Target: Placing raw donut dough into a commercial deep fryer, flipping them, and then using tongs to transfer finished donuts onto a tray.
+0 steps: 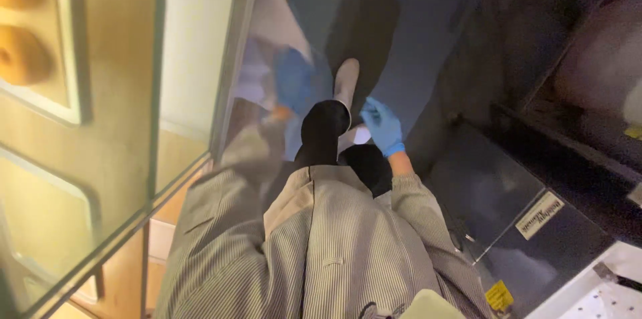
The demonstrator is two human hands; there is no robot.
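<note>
I look straight down my striped grey coat (334, 245) at black trousers and a white shoe (346, 81) stepping on a dark blue-grey floor (428, 31). My right hand (382, 125), in a blue glove, hangs beside my right leg with fingers loosely apart and nothing in it. My left hand (294, 81), also blue-gloved, is a blur in front of my left side. It is next to a pale white sheet-like shape (271, 25). Whether it grips that shape cannot be made out.
A pale wooden panelled door or wall (100, 125) with a metal frame edge (231, 58) fills the left. On the right stands a dark metal cabinet (495, 185) with a white label and a small yellow tag, and dark shelving (575, 125) behind it.
</note>
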